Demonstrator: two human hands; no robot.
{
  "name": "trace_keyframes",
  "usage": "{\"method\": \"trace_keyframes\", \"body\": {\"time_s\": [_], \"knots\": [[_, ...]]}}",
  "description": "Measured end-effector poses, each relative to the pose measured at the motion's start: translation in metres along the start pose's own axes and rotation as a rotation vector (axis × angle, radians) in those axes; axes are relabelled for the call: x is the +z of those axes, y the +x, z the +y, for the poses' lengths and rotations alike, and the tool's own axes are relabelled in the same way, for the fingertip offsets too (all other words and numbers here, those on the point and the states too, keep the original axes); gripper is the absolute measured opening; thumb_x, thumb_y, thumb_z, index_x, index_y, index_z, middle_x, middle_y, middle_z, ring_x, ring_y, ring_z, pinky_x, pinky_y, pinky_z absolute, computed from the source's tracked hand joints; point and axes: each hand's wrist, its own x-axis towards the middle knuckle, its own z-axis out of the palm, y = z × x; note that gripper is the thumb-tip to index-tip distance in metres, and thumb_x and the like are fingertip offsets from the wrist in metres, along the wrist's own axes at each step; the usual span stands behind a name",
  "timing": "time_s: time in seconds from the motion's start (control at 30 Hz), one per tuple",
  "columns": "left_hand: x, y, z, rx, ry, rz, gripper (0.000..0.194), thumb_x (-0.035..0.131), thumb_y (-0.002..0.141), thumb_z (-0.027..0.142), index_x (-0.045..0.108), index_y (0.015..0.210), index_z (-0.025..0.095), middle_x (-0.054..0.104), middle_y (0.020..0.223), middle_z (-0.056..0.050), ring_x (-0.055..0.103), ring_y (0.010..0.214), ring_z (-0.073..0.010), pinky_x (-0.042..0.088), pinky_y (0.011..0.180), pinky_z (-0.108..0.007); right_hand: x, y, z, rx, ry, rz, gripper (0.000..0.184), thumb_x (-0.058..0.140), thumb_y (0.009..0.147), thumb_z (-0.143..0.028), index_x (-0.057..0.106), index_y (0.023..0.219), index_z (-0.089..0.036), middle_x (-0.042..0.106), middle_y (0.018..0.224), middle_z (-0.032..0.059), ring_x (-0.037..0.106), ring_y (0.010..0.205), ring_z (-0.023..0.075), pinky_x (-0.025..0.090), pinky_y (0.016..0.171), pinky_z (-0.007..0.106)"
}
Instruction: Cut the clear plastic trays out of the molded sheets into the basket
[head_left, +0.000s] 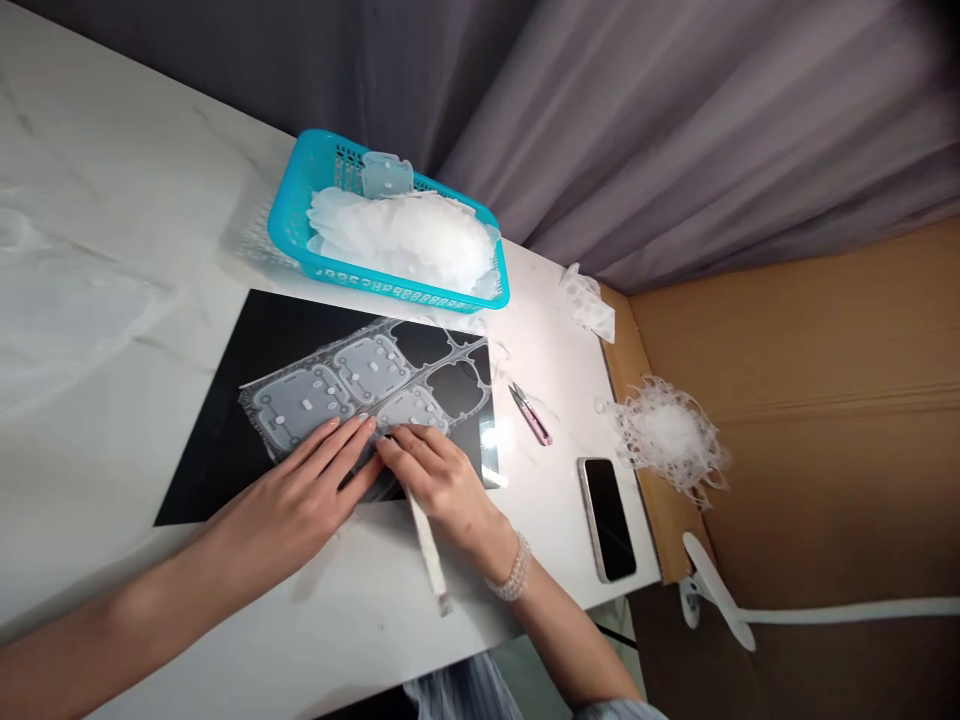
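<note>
Left hand (289, 490), right hand (435, 480), palms down

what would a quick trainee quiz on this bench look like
1. Which hand wears the beaded bracelet: left or right?
2. True or false: the small pink-handled snips lie inside the blue basket.
3. Fill the gap: the translucent moulded sheet under the left hand and the right hand lies on a ____ board.

Key: 1. right. 2. false, they lie on the white table outside it. 3. black.
</note>
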Motion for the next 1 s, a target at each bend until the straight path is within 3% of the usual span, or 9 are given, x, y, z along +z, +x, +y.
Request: {"method": "trace_keyframes", "body": {"time_s": [0.13,0.23,0.33,0.47,0.63,0.73,0.83,0.93,1.0], "knots": [[-0.004,0.001,-0.002,0.009,0.03,-0.058,0.053,0.042,0.089,0.003,0.05,0.142,0.005,0.044,0.149,-0.028,0.042,0.139,-0.0412,0.036,0.115,-0.057,-0.017,-0.003,0.045,0.424,0.547,0.361,0.025,0.05,0.1,-0.029,0.071,0.112,-0.021,0.075,0.1,0.0065,0.071,0.091,0.0183,0.059,0.087,0.036],[-0.007,0.002,-0.002,0.032,0.057,-0.093,0.059,0.045,0.087,0.0,0.046,0.145,0.007,0.043,0.15,-0.028,0.041,0.14,-0.041,0.036,0.115,-0.057,-0.059,-0.031,0.105,0.747,0.885,0.751,0.013,0.071,0.087,-0.034,0.076,0.097,-0.028,0.076,0.093,0.0014,0.073,0.085,0.018,0.06,0.088,0.036],[-0.007,0.0,-0.003,0.03,0.06,-0.113,0.062,0.049,0.085,0.0,0.046,0.146,0.009,0.044,0.149,-0.027,0.043,0.139,-0.0409,0.036,0.115,-0.057,-0.11,-0.073,0.146,0.807,0.905,0.911,0.006,0.079,0.079,-0.029,0.075,0.078,-0.033,0.074,0.077,-0.0039,0.073,0.078,0.0142,0.062,0.082,0.027],[-0.009,0.003,-0.009,0.035,0.024,-0.09,0.057,0.052,0.084,0.002,0.053,0.14,0.012,0.052,0.143,-0.025,0.05,0.134,-0.0402,0.043,0.109,-0.056,-0.144,-0.107,0.133,0.793,0.974,1.022,0.013,0.075,0.083,-0.021,0.075,0.085,-0.034,0.077,0.085,-0.0079,0.072,0.088,0.0086,0.055,0.093,0.017],[-0.034,0.027,-0.018,0.024,-0.21,0.06,0.026,0.055,0.089,0.009,0.072,0.107,0.015,0.075,0.106,-0.011,0.069,0.104,-0.029,0.055,0.091,-0.041,-0.124,-0.08,0.071,0.761,1.21,0.987,0.008,0.077,0.082,-0.024,0.075,0.09,-0.024,0.077,0.094,-0.0033,0.072,0.092,0.0103,0.057,0.094,0.022],[-0.055,0.046,-0.012,-0.29,-0.537,0.067,0.017,0.058,0.092,0.024,0.075,0.094,0.019,0.075,0.086,-0.004,0.07,0.081,-0.0212,0.057,0.075,-0.032,-0.104,-0.045,0.038,0.78,1.484,0.832,0.011,0.081,0.079,-0.024,0.075,0.088,-0.022,0.077,0.087,-0.0031,0.073,0.084,0.0103,0.06,0.086,0.022],[-0.07,0.06,-0.003,-0.683,-1.126,-0.09,0.031,0.058,0.094,0.04,0.07,0.119,0.025,0.075,0.104,-0.004,0.071,0.087,-0.02,0.058,0.069,-0.028,-0.09,-0.014,0.011,0.747,1.675,0.614,0.01,0.079,0.08,-0.026,0.076,0.089,-0.023,0.077,0.081,-0.0021,0.074,0.081,0.0124,0.061,0.079,0.022],[-0.073,0.064,-0.002,-0.808,-1.709,-0.157,0.039,0.059,0.094,0.045,0.067,0.126,0.026,0.072,0.119,-0.006,0.069,0.104,-0.0223,0.06,0.082,-0.03,-0.077,0.007,-0.004,0.692,1.715,0.456,0.008,0.075,0.085,-0.03,0.076,0.09,-0.024,0.078,0.082,0.0003,0.075,0.081,0.0145,0.061,0.076,0.023],[-0.072,0.061,-0.004,-0.871,-1.88,-0.122,0.034,0.061,0.094,0.043,0.073,0.118,0.023,0.075,0.111,-0.007,0.07,0.103,-0.0218,0.06,0.084,-0.03,-0.07,0.014,-0.007,0.681,1.686,0.417,0.011,0.073,0.087,-0.032,0.077,0.093,-0.024,0.079,0.085,0.0016,0.074,0.081,0.0153,0.06,0.076,0.024]]}}
